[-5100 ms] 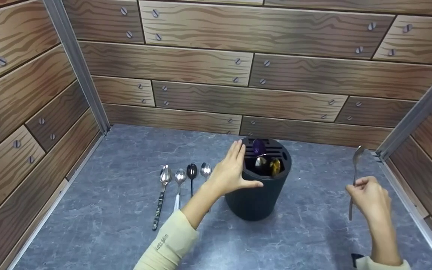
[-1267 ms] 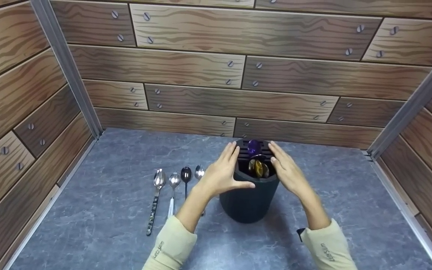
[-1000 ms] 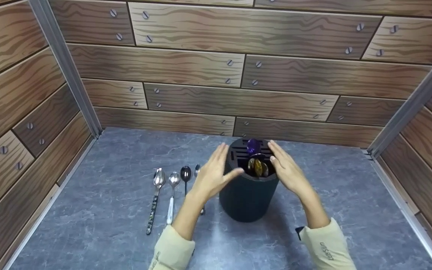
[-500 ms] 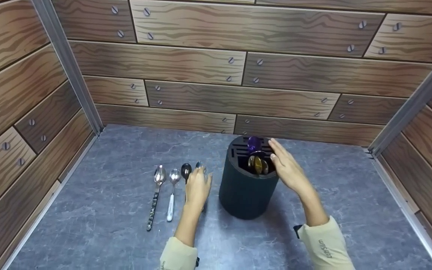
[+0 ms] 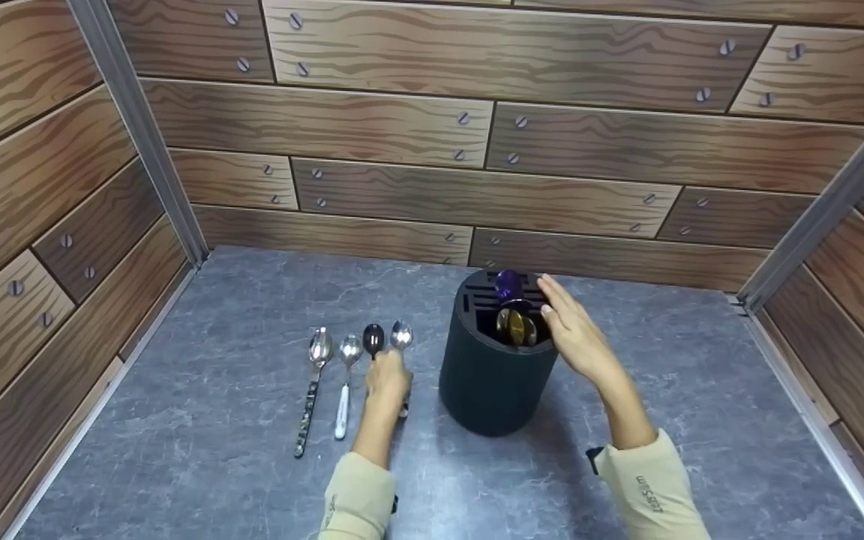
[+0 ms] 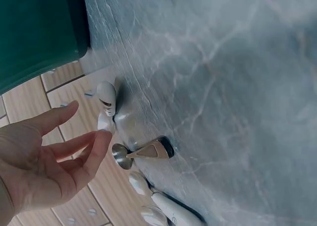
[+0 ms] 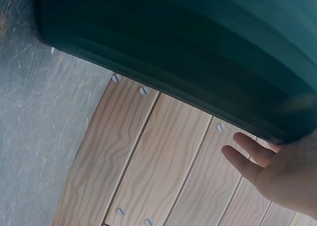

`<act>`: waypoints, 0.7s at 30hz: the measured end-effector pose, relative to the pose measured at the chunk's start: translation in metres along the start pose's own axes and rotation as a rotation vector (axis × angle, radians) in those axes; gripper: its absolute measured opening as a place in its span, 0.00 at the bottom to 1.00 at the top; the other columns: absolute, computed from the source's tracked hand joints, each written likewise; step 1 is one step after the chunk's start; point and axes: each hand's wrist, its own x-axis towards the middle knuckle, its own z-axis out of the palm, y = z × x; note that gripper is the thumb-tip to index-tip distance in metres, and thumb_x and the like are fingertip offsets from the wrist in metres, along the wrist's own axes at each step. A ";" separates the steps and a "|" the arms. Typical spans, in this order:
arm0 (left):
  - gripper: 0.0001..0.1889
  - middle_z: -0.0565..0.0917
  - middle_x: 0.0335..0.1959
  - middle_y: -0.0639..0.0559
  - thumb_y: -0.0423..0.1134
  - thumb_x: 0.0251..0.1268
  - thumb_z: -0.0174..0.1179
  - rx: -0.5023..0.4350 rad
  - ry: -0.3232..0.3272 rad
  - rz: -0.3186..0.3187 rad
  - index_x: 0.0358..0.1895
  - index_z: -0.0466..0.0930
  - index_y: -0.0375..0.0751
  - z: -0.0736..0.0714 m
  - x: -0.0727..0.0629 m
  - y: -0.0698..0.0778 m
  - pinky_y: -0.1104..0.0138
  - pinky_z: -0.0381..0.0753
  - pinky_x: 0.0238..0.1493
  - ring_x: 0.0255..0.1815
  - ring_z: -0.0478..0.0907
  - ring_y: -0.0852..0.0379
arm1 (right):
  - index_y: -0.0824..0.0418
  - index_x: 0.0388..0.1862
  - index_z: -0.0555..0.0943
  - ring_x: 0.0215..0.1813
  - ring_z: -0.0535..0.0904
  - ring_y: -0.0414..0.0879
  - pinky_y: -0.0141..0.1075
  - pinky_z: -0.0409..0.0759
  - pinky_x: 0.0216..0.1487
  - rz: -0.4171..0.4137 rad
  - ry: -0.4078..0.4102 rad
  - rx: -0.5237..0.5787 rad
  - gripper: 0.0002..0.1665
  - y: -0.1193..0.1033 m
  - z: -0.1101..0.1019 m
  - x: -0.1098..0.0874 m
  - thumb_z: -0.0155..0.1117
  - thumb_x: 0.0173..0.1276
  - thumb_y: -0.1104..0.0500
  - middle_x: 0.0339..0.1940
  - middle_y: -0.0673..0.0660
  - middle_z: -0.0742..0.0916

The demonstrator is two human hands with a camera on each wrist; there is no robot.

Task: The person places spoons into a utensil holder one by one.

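Note:
My left hand [image 5: 388,379] is over the handle of the rightmost silver spoon [image 5: 402,333]. In the left wrist view its thumb and fingers are apart, with that spoon's handle [image 6: 106,96] just beyond the fingertips. A black spoon [image 5: 373,337] lies beside it, partly hidden by the hand. On the right, my right hand [image 5: 580,337] rests with straight fingers against the rim of a dark green cutlery holder [image 5: 498,390]. A purple spoon [image 5: 508,288] stands in its slotted top. Several spoon heads, one of them gold [image 5: 517,328], show in the front opening.
Further left on the grey marbled table [image 5: 199,420] lie a spoon with a white handle [image 5: 342,412] and a longer spoon with a dark patterned handle [image 5: 307,420]. Wood-patterned walls [image 5: 387,135] enclose the back and both sides.
The left hand has left the holder's rim and come down leftward to the rightmost silver spoon. Earlier the right hand held a spoon at the right; it now rests empty on the holder.

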 end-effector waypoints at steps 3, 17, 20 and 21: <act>0.09 0.81 0.34 0.33 0.29 0.47 0.65 0.018 -0.026 0.002 0.33 0.81 0.28 0.002 0.003 0.000 0.52 0.79 0.35 0.36 0.79 0.38 | 0.67 0.71 0.55 0.70 0.50 0.60 0.54 0.47 0.66 0.005 0.002 -0.002 0.28 0.000 0.000 0.000 0.38 0.76 0.59 0.72 0.61 0.56; 0.06 0.81 0.34 0.33 0.25 0.48 0.59 0.048 -0.027 0.002 0.32 0.80 0.29 0.035 0.030 -0.015 0.52 0.79 0.34 0.36 0.79 0.37 | 0.65 0.71 0.55 0.69 0.50 0.61 0.55 0.48 0.65 0.026 0.008 0.012 0.28 0.001 0.000 0.001 0.38 0.75 0.58 0.72 0.60 0.57; 0.07 0.81 0.34 0.34 0.27 0.48 0.59 0.060 0.016 0.013 0.33 0.81 0.31 0.065 0.047 -0.033 0.51 0.78 0.31 0.35 0.79 0.37 | 0.66 0.71 0.56 0.69 0.51 0.61 0.55 0.48 0.65 0.020 0.013 0.014 0.27 0.001 0.001 0.001 0.39 0.75 0.59 0.72 0.61 0.57; 0.08 0.81 0.36 0.34 0.27 0.50 0.59 0.064 -0.015 -0.011 0.35 0.82 0.32 0.082 0.059 -0.042 0.49 0.78 0.32 0.37 0.79 0.37 | 0.66 0.71 0.56 0.69 0.51 0.61 0.55 0.48 0.65 0.018 0.014 0.014 0.27 0.001 0.001 0.001 0.39 0.75 0.59 0.72 0.61 0.57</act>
